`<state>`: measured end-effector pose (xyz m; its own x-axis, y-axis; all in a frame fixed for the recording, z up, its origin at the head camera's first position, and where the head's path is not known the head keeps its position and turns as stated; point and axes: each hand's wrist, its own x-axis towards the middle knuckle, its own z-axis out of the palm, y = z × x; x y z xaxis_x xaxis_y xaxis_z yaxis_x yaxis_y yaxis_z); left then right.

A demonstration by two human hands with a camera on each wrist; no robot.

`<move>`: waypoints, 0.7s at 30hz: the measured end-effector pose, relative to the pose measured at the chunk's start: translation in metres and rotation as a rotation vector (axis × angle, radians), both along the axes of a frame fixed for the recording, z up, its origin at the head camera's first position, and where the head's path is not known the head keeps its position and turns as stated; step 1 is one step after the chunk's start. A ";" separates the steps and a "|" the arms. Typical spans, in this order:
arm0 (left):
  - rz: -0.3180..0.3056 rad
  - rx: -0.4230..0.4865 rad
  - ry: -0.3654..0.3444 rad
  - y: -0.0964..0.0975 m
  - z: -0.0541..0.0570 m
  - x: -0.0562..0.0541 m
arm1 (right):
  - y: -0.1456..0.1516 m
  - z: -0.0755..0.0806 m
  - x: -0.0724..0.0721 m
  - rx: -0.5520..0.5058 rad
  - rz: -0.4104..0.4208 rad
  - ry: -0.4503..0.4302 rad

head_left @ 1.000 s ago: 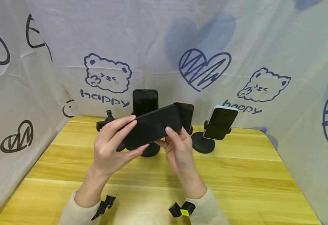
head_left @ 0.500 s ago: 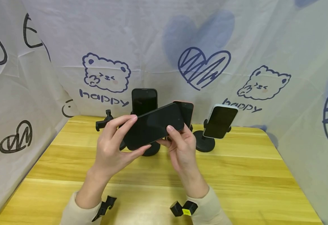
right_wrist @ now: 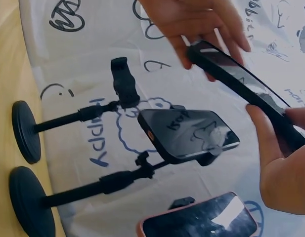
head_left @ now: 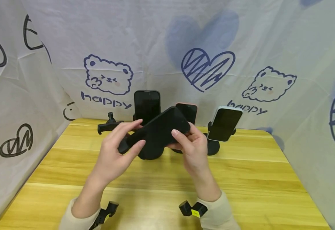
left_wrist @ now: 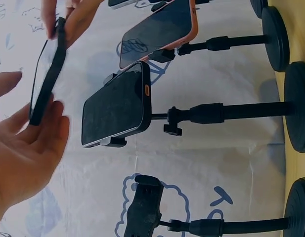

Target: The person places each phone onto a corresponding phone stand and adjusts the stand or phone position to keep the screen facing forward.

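Note:
A black phone (head_left: 163, 129) is held tilted in the air above the table, in front of several phone stands. My right hand (head_left: 195, 151) pinches its right end, thumb on the front and fingers behind. At the other end, my left hand (head_left: 114, 156) has its thumb lifted off. In the left wrist view, the left hand's fingers (left_wrist: 58, 128) lie relaxed against or just behind the phone's lower end; contact is hard to tell. Behind the held phone, another black phone (head_left: 147, 103) sits clamped in a stand. A vacant phone holder (head_left: 108, 127) stands left of it.
A coral-edged phone (head_left: 188, 111) and a light-edged phone (head_left: 225, 124) are mounted on stands to the right. Round black bases (left_wrist: 298, 106) rest on the wooden table (head_left: 242, 179). A white cloth (head_left: 156, 38) with drawings hangs close behind the stands.
The left hand's thumb and fingers have loosened from the phone. The phone has tilted more steeply, its face turning, and the right hand has shifted slightly right with it.

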<state>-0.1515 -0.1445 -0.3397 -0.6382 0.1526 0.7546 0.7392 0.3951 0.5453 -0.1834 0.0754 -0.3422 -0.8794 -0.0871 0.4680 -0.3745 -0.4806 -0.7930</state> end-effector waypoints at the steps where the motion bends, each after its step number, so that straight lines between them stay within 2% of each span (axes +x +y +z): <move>1: 0.000 -0.006 -0.054 -0.001 0.000 0.001 | 0.002 0.000 0.000 0.028 -0.001 0.005; 4: 0.004 -0.048 -0.186 -0.002 -0.001 0.002 | 0.006 0.002 0.000 0.103 0.001 0.007; 8: -0.003 -0.102 -0.267 -0.001 -0.001 0.002 | 0.010 0.002 -0.001 0.195 0.013 0.003; 15: -0.010 -0.131 -0.293 -0.002 -0.002 0.002 | 0.013 0.003 -0.002 0.288 0.059 0.001; 21: 0.014 -0.127 -0.250 -0.002 -0.003 0.001 | 0.013 0.002 -0.001 0.305 0.058 -0.008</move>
<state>-0.1506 -0.1462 -0.3428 -0.8049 0.2259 0.5488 0.5820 0.4812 0.6555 -0.1841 0.0879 -0.3400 -0.8723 -0.2731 0.4056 -0.3465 -0.2403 -0.9068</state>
